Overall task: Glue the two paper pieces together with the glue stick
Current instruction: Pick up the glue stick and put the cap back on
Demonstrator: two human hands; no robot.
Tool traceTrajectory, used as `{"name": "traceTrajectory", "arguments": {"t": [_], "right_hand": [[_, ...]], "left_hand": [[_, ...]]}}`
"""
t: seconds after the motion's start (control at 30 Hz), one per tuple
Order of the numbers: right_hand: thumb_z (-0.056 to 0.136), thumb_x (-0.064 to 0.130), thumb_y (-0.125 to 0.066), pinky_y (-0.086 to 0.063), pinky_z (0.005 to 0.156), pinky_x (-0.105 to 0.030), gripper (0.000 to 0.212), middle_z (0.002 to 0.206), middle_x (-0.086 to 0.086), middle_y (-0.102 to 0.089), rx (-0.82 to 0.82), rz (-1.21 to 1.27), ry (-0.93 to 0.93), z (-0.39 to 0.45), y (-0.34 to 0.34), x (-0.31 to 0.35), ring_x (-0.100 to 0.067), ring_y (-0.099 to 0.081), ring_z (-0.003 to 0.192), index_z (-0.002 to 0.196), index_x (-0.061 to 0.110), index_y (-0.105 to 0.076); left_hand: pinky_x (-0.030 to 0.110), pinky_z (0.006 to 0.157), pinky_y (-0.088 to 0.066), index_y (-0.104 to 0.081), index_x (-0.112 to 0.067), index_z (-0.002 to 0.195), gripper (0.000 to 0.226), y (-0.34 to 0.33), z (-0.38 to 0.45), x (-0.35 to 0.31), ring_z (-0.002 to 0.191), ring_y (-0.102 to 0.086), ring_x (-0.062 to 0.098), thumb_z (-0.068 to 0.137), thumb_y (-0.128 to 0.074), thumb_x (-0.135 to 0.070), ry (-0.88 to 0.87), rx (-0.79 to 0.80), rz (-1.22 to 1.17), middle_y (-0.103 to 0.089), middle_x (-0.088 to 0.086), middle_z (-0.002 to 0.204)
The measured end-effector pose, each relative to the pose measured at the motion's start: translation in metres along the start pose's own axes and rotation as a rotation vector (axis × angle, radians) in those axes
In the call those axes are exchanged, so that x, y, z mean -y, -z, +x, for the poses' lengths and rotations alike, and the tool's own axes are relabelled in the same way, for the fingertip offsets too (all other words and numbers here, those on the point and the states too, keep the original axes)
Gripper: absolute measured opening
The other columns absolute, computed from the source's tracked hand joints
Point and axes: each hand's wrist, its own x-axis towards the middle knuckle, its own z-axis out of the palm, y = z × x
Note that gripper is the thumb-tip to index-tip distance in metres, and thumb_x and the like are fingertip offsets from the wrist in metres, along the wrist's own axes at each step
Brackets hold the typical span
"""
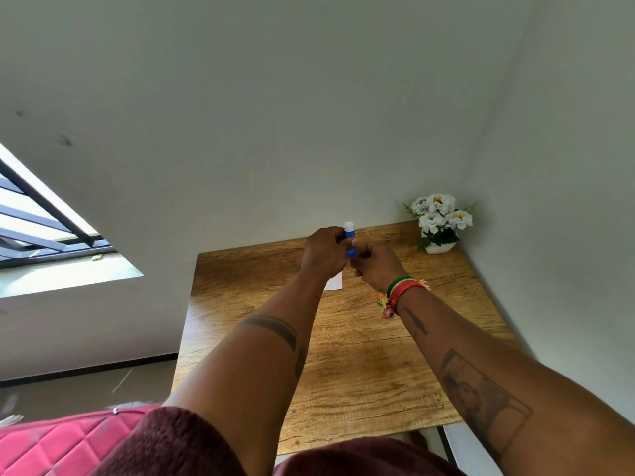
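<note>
While wooden table (360, 355) waits below, left hand (324, 254) and right hand (372, 264) both grip glue stick (348, 231) between them. Paper (335, 282) just beneath left wrist. Stick light, rigid, smooth; hold barrel, twist cap.

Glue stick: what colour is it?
Blue body with a white end, held up between both hands; head view shows it, glue stick.

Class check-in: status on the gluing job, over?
Left hand and right hand both grip glue stick, raised above table. Paper on table, mostly hidden. Nothing in the way.
</note>
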Motion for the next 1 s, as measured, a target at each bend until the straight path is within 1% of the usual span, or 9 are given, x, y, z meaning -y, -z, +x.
{"name": "traceTrajectory", "arguments": {"t": [0.1, 0.27, 0.37, 0.47, 0.57, 0.67, 0.83, 0.97, 1.0], "right_hand": [[0.092, 0.016, -0.071, -0.052, 0.070, -0.038, 0.019, 0.087, -0.017, -0.072, -0.006, 0.038, 0.009, -0.002, -0.002, -0.001, -0.022, -0.063, 0.069, 0.103, 0.000, -0.070], [0.102, 0.017, -0.056, -0.048, 0.060, -0.023, 0.024, 0.102, -0.006, -0.073, 0.061, 0.109, 0.007, -0.003, -0.006, -0.001, -0.014, -0.066, 0.070, 0.123, 0.014, -0.069], [0.097, 0.014, -0.064, -0.047, 0.061, -0.028, 0.012, 0.087, -0.008, -0.073, 0.006, 0.106, 0.017, -0.004, -0.009, -0.001, -0.016, -0.063, 0.066, 0.097, 0.019, -0.075], [0.090, 0.016, -0.073, -0.049, 0.065, -0.033, 0.017, 0.075, -0.005, -0.067, -0.041, 0.115, 0.025, -0.003, -0.009, -0.001, -0.021, -0.061, 0.067, 0.075, 0.022, -0.067], [0.095, 0.017, -0.069, -0.048, 0.053, -0.019, 0.004, 0.085, 0.000, -0.069, 0.024, 0.158, 0.021, -0.003, -0.009, -0.002, -0.015, -0.063, 0.068, 0.096, 0.021, -0.069], [0.099, 0.013, -0.061, -0.046, 0.052, -0.013, 0.024, 0.095, 0.000, -0.070, 0.073, 0.143, 0.016, -0.001, -0.013, -0.004, -0.014, -0.063, 0.071, 0.121, 0.018, -0.069], [0.092, 0.014, -0.072, -0.046, 0.052, -0.018, 0.007, 0.089, -0.003, -0.069, 0.037, 0.166, -0.002, 0.006, -0.019, -0.006, -0.019, -0.062, 0.075, 0.099, 0.016, -0.073], [0.097, 0.017, -0.065, -0.048, 0.058, -0.020, 0.029, 0.089, 0.004, -0.068, 0.097, 0.160, -0.011, 0.009, -0.020, -0.007, -0.015, -0.063, 0.073, 0.126, 0.019, -0.067], [0.098, 0.015, -0.064, -0.048, 0.059, -0.020, 0.029, 0.088, 0.004, -0.068, 0.094, 0.159, -0.004, 0.010, -0.020, -0.007, -0.015, -0.063, 0.072, 0.126, 0.019, -0.068]], "left_hand": [[0.028, 0.062, -0.039, -0.072, -0.014, 0.108, 0.027, 0.002, -0.002, 0.000, 0.082, -0.060, 0.020, 0.099, -0.063, -0.038, 0.000, 0.004, -0.016, -0.068, 0.002, 0.093], [0.025, 0.060, -0.036, -0.072, -0.015, 0.110, 0.021, 0.003, -0.001, 0.002, 0.083, -0.059, 0.019, 0.100, -0.063, -0.031, 0.009, -0.019, -0.004, -0.067, 0.000, 0.093], [0.028, 0.061, -0.037, -0.073, -0.014, 0.108, 0.021, 0.002, -0.002, 0.005, 0.081, -0.059, 0.020, 0.100, -0.062, -0.030, 0.008, -0.017, 0.022, -0.067, 0.001, 0.091], [0.030, 0.066, -0.045, -0.073, -0.015, 0.107, 0.019, 0.002, -0.001, 0.004, 0.081, -0.061, 0.020, 0.099, -0.064, -0.031, 0.014, -0.017, 0.006, -0.068, 0.001, 0.091], [0.027, 0.062, -0.040, -0.073, -0.016, 0.107, 0.018, 0.004, -0.001, 0.007, 0.080, -0.060, 0.019, 0.099, -0.064, -0.030, 0.007, -0.021, 0.016, -0.067, -0.001, 0.090], [0.024, 0.056, -0.034, -0.073, -0.016, 0.106, 0.018, 0.008, 0.000, 0.013, 0.077, -0.057, 0.017, 0.100, -0.063, -0.031, 0.018, -0.015, 0.030, -0.065, -0.001, 0.087], [0.025, 0.056, -0.037, -0.073, -0.015, 0.099, 0.018, 0.008, 0.001, 0.019, 0.073, -0.057, 0.016, 0.099, -0.063, -0.030, 0.032, -0.010, 0.027, -0.066, 0.000, 0.084], [0.024, 0.055, -0.034, -0.073, -0.017, 0.104, 0.018, 0.009, 0.007, 0.023, 0.070, -0.054, 0.012, 0.101, -0.062, -0.030, 0.031, -0.015, 0.036, -0.064, -0.002, 0.086], [0.024, 0.055, -0.033, -0.073, -0.017, 0.105, 0.018, 0.009, 0.008, 0.024, 0.068, -0.053, 0.009, 0.101, -0.062, -0.031, 0.035, -0.012, 0.041, -0.064, -0.002, 0.086]]}}
